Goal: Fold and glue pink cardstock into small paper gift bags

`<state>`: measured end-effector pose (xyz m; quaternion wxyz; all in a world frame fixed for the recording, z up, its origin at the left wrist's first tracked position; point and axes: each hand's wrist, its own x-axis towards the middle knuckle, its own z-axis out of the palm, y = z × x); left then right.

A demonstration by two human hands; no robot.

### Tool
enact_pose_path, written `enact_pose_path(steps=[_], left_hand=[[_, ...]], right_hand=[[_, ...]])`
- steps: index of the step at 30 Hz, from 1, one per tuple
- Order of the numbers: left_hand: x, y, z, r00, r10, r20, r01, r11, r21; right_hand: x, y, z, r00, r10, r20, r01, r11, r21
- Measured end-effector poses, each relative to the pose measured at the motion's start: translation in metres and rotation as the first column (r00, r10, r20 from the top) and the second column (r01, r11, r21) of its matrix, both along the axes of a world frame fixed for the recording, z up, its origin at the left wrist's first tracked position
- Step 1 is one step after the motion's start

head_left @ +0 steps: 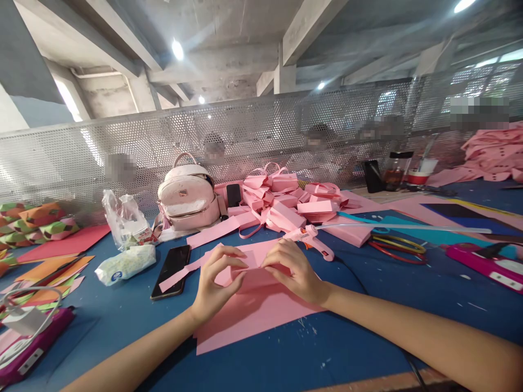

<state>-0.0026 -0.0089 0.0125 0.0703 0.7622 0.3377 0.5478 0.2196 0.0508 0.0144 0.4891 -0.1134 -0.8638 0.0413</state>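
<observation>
At the frame's centre, the left hand (207,289) and right hand (297,272) have their fingers clamped on opposite ends of a folded paper (252,259), seemingly steadying its creases; the glue gun (305,236) lies just above, probably for easy reach.
</observation>
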Motion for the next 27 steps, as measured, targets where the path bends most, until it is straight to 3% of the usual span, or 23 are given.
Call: enact_pose_path(steps=[27], left_hand=[[0.0027, -0.0028, 0.0016, 0.999, -0.018, 0.039, 0.02, 0.998, -0.057]], right_hand=[[-0.0016, -0.0005, 0.0001, 1.0, 0.013, -0.002, -0.013, 0.999, 0.03]])
